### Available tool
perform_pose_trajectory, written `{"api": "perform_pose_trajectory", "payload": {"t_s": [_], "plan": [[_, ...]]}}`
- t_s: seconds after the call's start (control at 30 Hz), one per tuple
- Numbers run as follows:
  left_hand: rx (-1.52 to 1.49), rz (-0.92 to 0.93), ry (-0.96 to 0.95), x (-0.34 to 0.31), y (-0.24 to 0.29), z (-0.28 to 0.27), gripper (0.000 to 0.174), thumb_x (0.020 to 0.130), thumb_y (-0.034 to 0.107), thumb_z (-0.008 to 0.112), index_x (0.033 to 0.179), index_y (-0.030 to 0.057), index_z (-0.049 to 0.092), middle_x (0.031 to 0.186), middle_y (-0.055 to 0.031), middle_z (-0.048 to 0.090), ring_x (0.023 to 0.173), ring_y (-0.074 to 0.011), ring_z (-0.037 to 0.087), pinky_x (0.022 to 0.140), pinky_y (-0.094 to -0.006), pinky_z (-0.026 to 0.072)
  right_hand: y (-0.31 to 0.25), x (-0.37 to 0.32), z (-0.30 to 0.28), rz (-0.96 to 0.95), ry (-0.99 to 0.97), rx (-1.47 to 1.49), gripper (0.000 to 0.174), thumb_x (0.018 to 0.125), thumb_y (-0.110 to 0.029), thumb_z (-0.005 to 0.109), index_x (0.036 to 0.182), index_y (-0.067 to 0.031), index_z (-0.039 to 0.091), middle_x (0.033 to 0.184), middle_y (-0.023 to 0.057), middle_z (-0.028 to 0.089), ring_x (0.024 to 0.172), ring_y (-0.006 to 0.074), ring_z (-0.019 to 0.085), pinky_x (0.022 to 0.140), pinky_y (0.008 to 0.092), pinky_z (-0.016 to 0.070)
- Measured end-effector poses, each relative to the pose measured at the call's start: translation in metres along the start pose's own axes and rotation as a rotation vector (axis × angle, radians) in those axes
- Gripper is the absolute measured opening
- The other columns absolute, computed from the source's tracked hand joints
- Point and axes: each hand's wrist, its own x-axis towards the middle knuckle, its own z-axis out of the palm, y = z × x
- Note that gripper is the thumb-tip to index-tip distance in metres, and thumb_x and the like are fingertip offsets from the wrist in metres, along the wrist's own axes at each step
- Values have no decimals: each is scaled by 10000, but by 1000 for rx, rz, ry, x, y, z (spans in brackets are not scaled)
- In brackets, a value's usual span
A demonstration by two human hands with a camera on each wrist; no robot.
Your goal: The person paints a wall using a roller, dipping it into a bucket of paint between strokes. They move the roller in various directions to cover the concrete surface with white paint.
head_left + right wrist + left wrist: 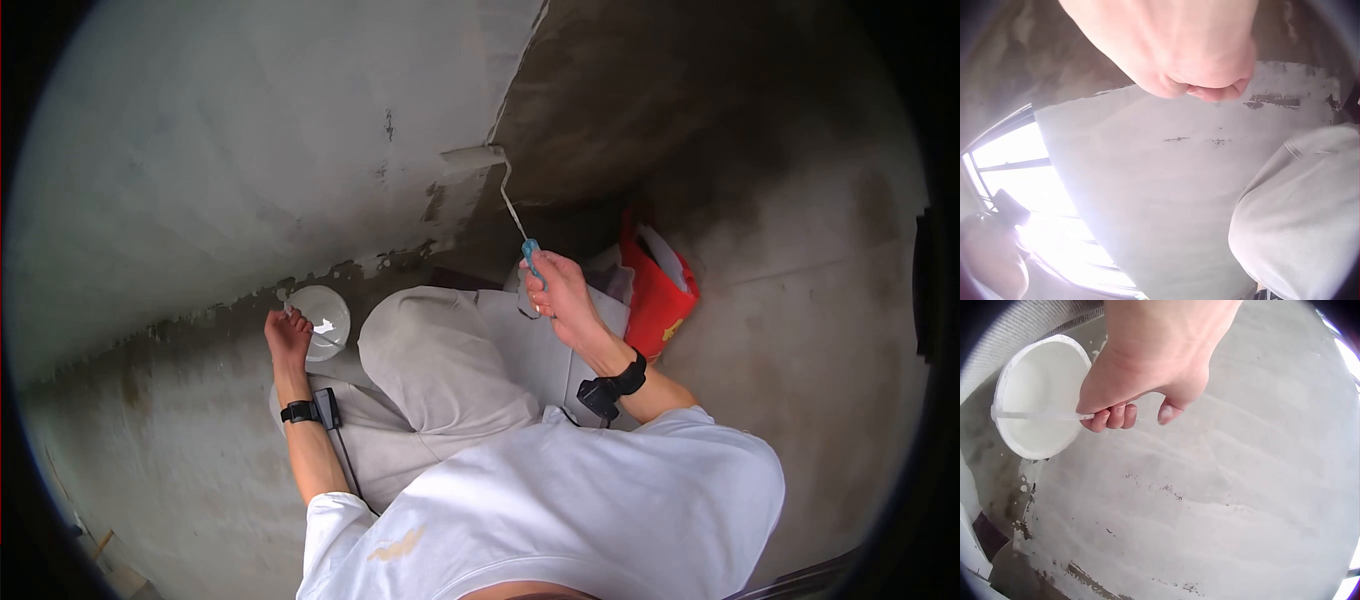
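In the head view my right hand [562, 297] grips the blue handle [532, 252] of a paint roller. Its white roller sleeve [472, 157] lies on the wall at the edge of the pale coat; the right wrist view has the roller hidden behind the hand [1200, 53]. My left hand [289, 335] holds a round white bucket [346, 316] by its bail. Seen from the left wrist, curled fingers [1116, 417] hook the thin white bail handle [1041, 415], with the thumb held apart. Whitish paint shows inside the bucket.
Pale coating [300, 120] covers the left wall, with dark bare patches; a darker wall area [640, 90] lies right. A red bag [655, 300] stands to the right, beside my bent knee [420, 340]. Bright windows [1022, 150] appear in the right wrist view.
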Motion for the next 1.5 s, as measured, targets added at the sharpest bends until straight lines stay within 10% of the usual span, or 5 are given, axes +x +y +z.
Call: {"api": "perform_pose_trajectory", "payload": {"t_s": [1.5], "plan": [[10,76,30,1,-1,-5,147,776,220,510,704,143,407,624,12,333,549,-128,282,547,-292,272,-134,-10,83,-648,-235,108,218,1033,-237,503,1040,-25,550,678,-25,460,492,5,345,403,177,258]]}}
